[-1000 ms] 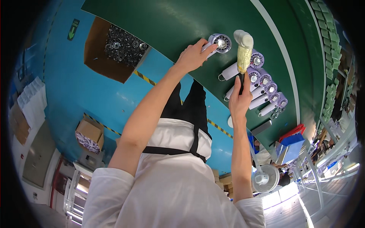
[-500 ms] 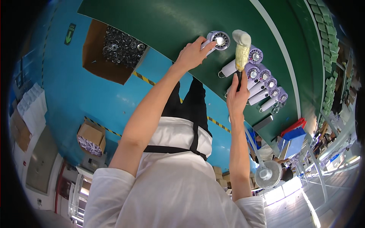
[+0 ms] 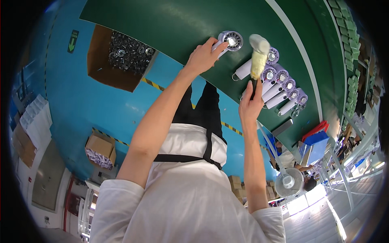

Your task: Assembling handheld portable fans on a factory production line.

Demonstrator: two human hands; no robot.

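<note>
My left hand (image 3: 202,56) has fingers clamped on a pale-purple, round-headed plastic fan (image 3: 233,39) over the flat green table (image 3: 162,28); my right hand (image 3: 250,106) grips a white-headed, yellow-wrapped, black-handled mallet (image 3: 258,58).

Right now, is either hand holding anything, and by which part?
The left hand holds a fan by its handle, near the round head; the right hand holds a mallet by its black grip.

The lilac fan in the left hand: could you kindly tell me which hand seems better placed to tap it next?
Likely the right hand: it grips the mallet, held near the lilac fan, while the left hand is occupied holding that fan.
</note>
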